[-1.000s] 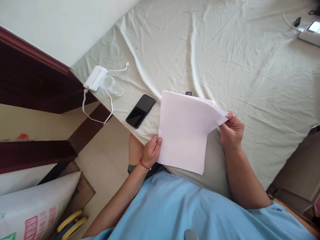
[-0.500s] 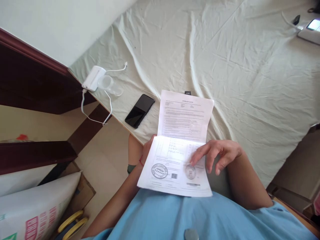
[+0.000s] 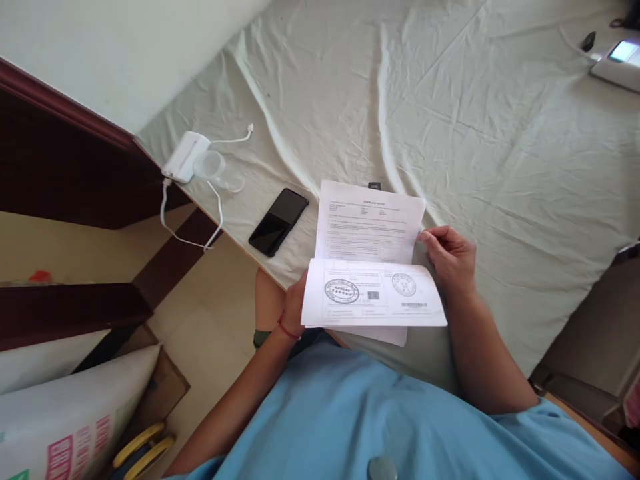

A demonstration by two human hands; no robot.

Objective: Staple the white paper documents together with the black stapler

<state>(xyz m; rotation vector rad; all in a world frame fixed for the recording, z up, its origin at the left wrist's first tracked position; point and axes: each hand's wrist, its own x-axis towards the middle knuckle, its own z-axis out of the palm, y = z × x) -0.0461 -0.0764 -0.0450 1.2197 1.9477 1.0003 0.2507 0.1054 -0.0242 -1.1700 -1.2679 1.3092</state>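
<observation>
Printed papers (image 3: pixel 373 227) lie before me, the top sheet reading as overleaf notes. A lower page (image 3: pixel 374 310) with two round or oval stamps, a small square code and a barcode is curled up toward me, and a further sheet shows beneath it. My left hand (image 3: pixel 297 303), a red thread at its wrist, grips the papers at their left edge; most of its fingers are hidden under the page. At the right edge of the upper sheet, my right hand (image 3: pixel 451 253) is closed, thumb and forefinger pinching the paper's border.
A black phone (image 3: pixel 279 222) lies left of the papers on the pale cloth (image 3: pixel 475 133). Beyond it are a white power bank (image 3: pixel 186 157) with cables and a clear plastic piece (image 3: pixel 220 172). Another white device (image 3: pixel 620 65) sits far right. Sacks (image 3: pixel 75 413) stand on the floor at left.
My right hand has moved up from the stamped page to the right edge of the upper sheet and closed there. The stamped page has curled upward, uncovering a sheet below.
</observation>
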